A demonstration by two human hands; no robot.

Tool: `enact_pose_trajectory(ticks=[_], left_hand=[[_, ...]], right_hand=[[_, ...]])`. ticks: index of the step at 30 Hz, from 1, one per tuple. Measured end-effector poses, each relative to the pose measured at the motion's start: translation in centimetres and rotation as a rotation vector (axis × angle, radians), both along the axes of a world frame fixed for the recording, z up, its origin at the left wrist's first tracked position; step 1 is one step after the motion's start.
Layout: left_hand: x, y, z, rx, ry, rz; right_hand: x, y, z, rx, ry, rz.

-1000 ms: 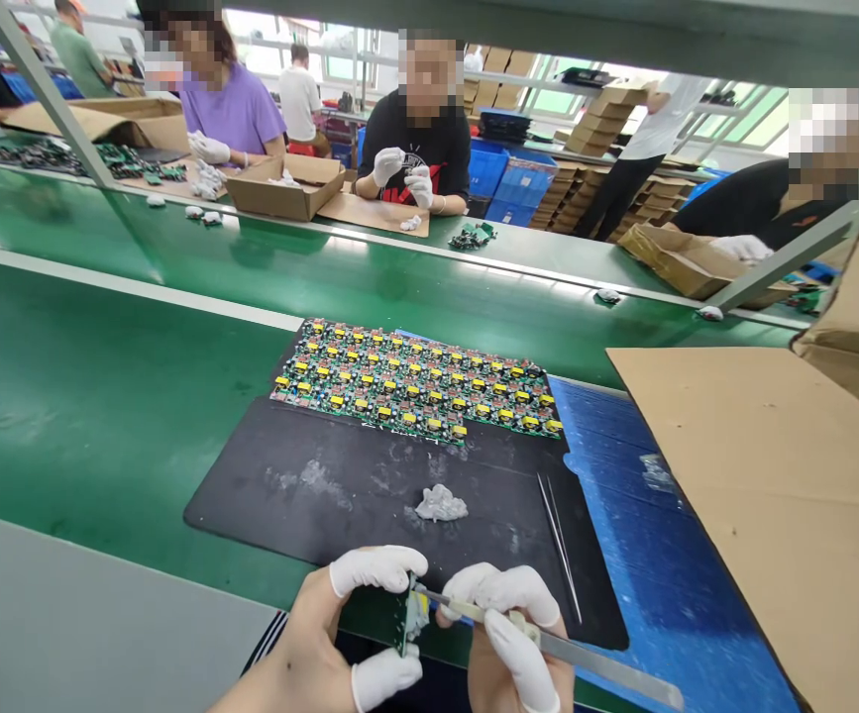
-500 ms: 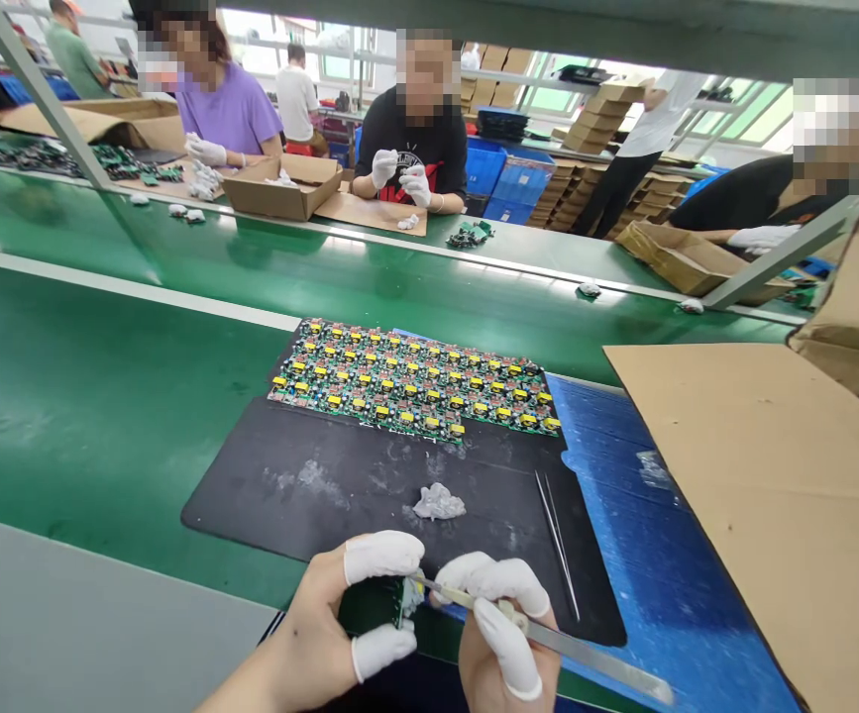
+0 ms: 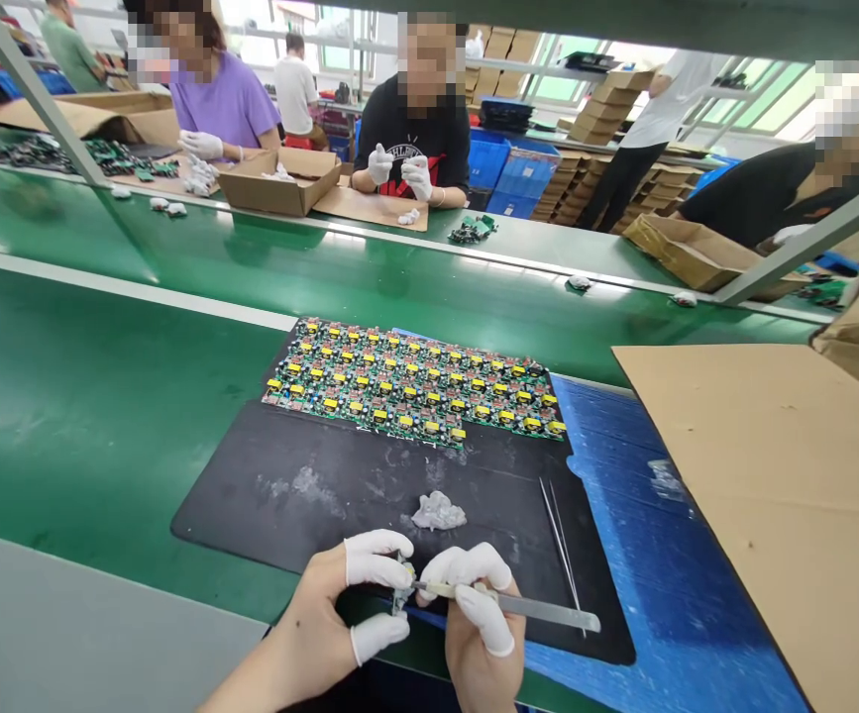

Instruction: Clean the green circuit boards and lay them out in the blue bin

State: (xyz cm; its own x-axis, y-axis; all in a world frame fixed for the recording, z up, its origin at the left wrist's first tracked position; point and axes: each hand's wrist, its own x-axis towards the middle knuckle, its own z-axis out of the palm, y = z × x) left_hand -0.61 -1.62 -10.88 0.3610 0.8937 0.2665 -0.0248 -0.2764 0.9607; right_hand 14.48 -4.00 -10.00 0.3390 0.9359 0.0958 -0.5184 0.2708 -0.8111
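Observation:
My left hand, with white finger cots, pinches a small circuit board by its edges between fingers and thumb. Grey putty-like material covers part of that board. In my right hand, also in finger cots, is a flat metal spatula with a wrapped middle. Its narrow tip meets the board, though the exact contact is hard to make out. Beyond my hands a lump of grey putty lies on the black mat. Metal tweezers rest at the mat's right side.
Rows of circuit boards with yellow components cover the mat's far part. Blue film and a cardboard flap lie to the right. Across the green conveyor sit co-workers in white gloves, beside a cardboard box.
The spatula's handle end has swung left and up, with my right hand shifting slightly left. My left fingers have moved further over the board, which shows less of its face. The view has shifted slightly.

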Motion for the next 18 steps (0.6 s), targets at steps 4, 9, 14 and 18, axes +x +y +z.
enact_pose_trajectory(ticks=[4,9,14,18], left_hand=[[-0.2,-0.3,-0.3,-0.05,-0.005,-0.031],[-0.3,-0.8,-1.0,-0.216,-0.07,-0.01],[-0.3,-0.9,-1.2,-0.28,-0.067,-0.033],[-0.3,-0.9,-1.4,-0.3,-0.06,-0.027]], right_hand=[[0.2,-0.1,-0.1,-0.035,0.031,0.005],[0.1,-0.1,-0.2,-0.03,-0.014,-0.07],[-0.2,0.0,-0.4,-0.068,-0.038,-0.09],[-0.3,-0.1,-0.5,-0.058,-0.026,-0.074]])
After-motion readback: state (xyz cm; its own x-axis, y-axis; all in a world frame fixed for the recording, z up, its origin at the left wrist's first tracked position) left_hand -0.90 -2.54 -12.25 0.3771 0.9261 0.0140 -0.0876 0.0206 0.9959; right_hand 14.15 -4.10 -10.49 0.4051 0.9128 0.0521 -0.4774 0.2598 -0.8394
